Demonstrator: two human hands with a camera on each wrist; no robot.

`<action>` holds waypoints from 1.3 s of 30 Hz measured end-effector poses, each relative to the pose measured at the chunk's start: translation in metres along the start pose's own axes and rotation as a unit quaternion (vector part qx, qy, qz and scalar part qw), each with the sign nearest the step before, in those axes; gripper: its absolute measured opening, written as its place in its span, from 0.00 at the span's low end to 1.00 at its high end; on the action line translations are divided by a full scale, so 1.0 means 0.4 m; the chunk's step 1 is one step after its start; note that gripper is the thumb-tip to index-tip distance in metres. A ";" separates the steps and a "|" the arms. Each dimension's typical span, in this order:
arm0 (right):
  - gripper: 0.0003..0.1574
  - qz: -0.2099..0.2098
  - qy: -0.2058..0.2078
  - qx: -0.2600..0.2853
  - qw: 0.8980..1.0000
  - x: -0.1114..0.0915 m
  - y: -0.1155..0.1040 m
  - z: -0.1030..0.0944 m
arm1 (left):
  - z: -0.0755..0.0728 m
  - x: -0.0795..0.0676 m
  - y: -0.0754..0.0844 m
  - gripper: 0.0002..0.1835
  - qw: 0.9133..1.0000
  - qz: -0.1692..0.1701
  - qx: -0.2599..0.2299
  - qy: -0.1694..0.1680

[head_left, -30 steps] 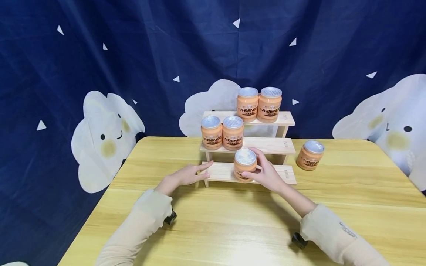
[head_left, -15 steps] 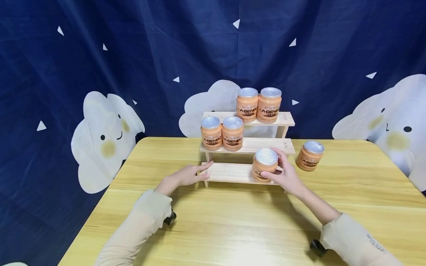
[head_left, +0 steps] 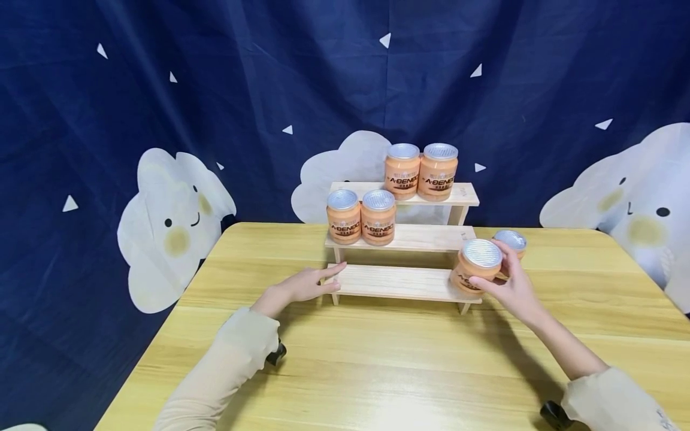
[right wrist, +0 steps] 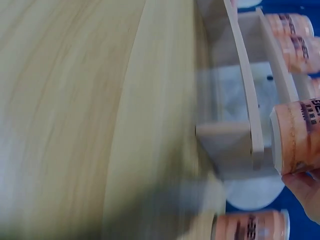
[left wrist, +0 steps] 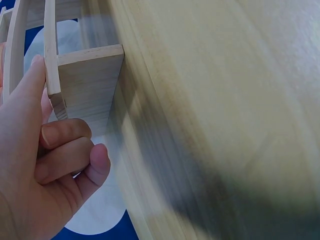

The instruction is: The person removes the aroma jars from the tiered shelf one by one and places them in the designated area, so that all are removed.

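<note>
On the worktop (head_left: 388, 371) stands a rack (head_left: 393, 281), the left hand (head_left: 304, 285) at its lower left, thumb and forefinger spread. At the bottom shelf's right end, the right hand (head_left: 516, 294) pinches a jar (head_left: 473, 267); I'd carry it level, past the rear jar (head_left: 512, 239).

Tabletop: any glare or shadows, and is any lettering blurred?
Head: bright glare on the table at bottom centre, soft shadow beneath the right forearm; left wrist: broad dark shadow, lower middle; right wrist: dim shadow low, lettering blurred on the bottom jar.
</note>
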State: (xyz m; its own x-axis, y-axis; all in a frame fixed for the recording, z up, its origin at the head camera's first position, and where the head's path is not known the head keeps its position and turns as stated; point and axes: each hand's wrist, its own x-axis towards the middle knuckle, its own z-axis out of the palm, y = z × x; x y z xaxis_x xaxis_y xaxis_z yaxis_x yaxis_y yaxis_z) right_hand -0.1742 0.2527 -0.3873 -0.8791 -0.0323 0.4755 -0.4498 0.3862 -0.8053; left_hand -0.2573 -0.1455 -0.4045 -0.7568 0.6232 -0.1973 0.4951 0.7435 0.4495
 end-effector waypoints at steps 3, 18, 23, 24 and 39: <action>0.48 0.010 0.011 -0.024 1.000 -0.009 0.012 -0.028 | -0.002 -0.002 0.004 0.32 1.000 -0.001 -0.001 -0.001; 0.47 0.023 0.027 -0.076 0.996 -0.043 0.087 -0.132 | -0.004 -0.002 0.012 0.32 1.000 0.004 -0.002 -0.004; 0.46 0.023 0.032 -0.087 0.995 -0.050 0.120 -0.151 | -0.003 -0.001 0.006 0.31 1.000 0.001 -0.002 -0.005; 0.46 0.023 0.035 -0.088 0.995 -0.052 0.128 -0.156 | -0.003 -0.001 0.005 0.31 1.000 0.002 -0.002 -0.004; 0.44 0.044 0.045 -0.099 0.993 -0.060 0.200 -0.217 | 0.000 0.001 0.001 0.31 1.000 0.003 0.004 -0.001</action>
State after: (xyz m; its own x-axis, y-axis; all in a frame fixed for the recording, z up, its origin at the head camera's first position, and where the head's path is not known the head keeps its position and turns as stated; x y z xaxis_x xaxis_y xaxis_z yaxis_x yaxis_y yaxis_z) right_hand -0.1756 0.3644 -0.4325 -0.8921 0.0888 0.4430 -0.3239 0.5580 -0.7640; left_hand -0.2574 -0.1448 -0.4045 -0.7523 0.6288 -0.1965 0.5038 0.7413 0.4435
